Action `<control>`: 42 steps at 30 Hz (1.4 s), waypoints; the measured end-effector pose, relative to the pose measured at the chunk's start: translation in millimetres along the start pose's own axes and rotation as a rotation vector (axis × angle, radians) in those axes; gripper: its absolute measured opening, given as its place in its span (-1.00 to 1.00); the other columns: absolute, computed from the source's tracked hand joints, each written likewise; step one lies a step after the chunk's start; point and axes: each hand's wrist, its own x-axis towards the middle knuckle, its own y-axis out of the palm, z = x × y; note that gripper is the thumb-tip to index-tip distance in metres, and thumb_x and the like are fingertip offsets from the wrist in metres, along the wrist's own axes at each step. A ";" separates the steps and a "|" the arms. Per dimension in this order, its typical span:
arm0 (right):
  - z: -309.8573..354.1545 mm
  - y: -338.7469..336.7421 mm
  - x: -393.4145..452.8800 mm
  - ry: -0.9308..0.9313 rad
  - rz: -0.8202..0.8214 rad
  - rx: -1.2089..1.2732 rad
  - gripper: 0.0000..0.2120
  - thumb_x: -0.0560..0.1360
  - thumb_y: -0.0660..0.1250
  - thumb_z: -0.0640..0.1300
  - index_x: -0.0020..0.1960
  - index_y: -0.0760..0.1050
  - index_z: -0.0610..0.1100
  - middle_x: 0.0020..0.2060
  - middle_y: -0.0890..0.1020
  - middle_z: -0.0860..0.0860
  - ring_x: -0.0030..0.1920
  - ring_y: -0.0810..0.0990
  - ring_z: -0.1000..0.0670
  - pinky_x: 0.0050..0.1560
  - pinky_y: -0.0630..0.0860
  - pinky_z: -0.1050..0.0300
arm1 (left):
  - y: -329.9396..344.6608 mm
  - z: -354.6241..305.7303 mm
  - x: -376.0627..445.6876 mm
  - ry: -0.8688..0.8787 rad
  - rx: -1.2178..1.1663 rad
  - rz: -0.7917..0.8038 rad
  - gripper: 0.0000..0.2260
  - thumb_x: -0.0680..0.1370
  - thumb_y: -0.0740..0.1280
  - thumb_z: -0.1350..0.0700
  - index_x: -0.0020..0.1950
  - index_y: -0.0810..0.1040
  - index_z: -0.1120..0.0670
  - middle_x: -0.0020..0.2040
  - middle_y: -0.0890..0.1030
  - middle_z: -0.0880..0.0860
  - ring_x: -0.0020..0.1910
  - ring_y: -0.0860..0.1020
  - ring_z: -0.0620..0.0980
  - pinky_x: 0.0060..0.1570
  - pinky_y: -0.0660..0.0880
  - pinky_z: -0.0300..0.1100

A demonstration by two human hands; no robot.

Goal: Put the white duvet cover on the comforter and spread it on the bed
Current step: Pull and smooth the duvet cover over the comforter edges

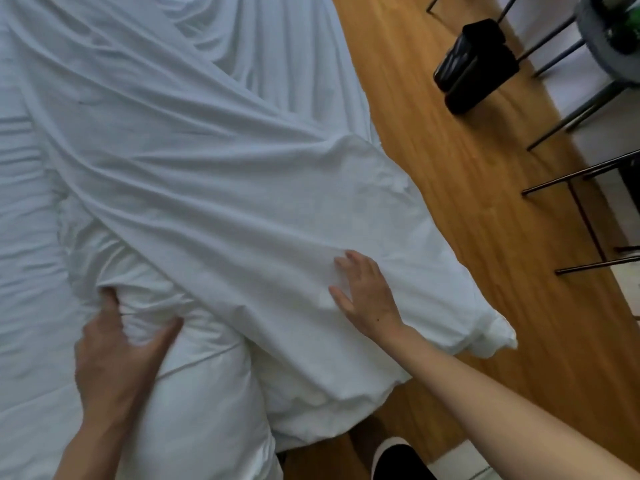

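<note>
The white duvet cover (207, 168) lies in long diagonal folds across the bed, its lower part hanging over the bed's edge toward the floor. The puffy white comforter (194, 393) shows beneath it at the bottom centre. My left hand (117, 348) grips a bunch of the white fabric where cover and comforter meet, thumb on one side and fingers tucked under a fold. My right hand (363, 292) rests flat on the cover, fingers spread, pressing the cloth down near the bed's edge.
The white bed sheet (24, 306) shows at the left. A wooden floor (485, 237) runs along the right of the bed. A black bin (474, 60) and dark metal chair legs (571, 109) stand at the upper right. A black-and-white shoe (398, 459) is below.
</note>
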 end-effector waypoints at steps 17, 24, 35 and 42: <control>-135.1 -36.0 68.7 0.640 0.049 0.310 -0.40 0.47 0.42 0.08 0.41 0.32 -0.12 0.13 0.49 -0.01 0.16 0.48 -0.05 0.08 0.37 0.08 | 76.3 -67.6 -31.4 0.279 0.105 0.051 -0.05 0.32 0.28 -0.42 0.53 0.22 0.13 0.26 0.41 0.34 0.12 0.44 0.35 0.12 0.43 0.19; -124.5 -27.5 47.6 0.346 -0.238 -0.001 -0.79 0.58 0.14 -0.14 -0.20 0.36 -0.19 -0.20 0.50 -0.13 -0.13 0.46 -0.14 -0.20 0.18 0.11 | 78.5 -64.3 -29.1 0.303 0.161 0.051 -0.06 0.34 0.20 -0.42 0.55 0.19 0.13 0.31 0.39 0.33 0.15 0.43 0.33 0.19 0.38 0.18; 44.1 -18.3 -75.5 0.351 0.496 0.504 -0.72 0.64 0.10 0.04 0.31 0.29 -0.02 -0.27 0.52 0.07 -0.32 0.49 0.17 -0.31 0.36 0.26 | 83.4 -69.5 -33.2 0.265 0.183 0.048 -0.05 0.30 0.08 -0.43 0.54 0.22 0.14 0.27 0.41 0.32 0.09 0.45 0.36 0.12 0.41 0.19; 17.2 -11.2 -25.5 0.186 0.127 0.205 -0.32 0.52 0.17 0.27 0.52 0.16 -0.03 -0.01 0.57 0.07 0.06 0.55 0.00 -0.06 0.40 0.15 | 49.6 -38.0 0.9 0.158 -0.198 0.107 -0.44 0.57 0.28 0.13 0.56 0.21 0.06 0.17 0.62 0.10 0.18 0.54 0.17 0.12 0.37 -0.06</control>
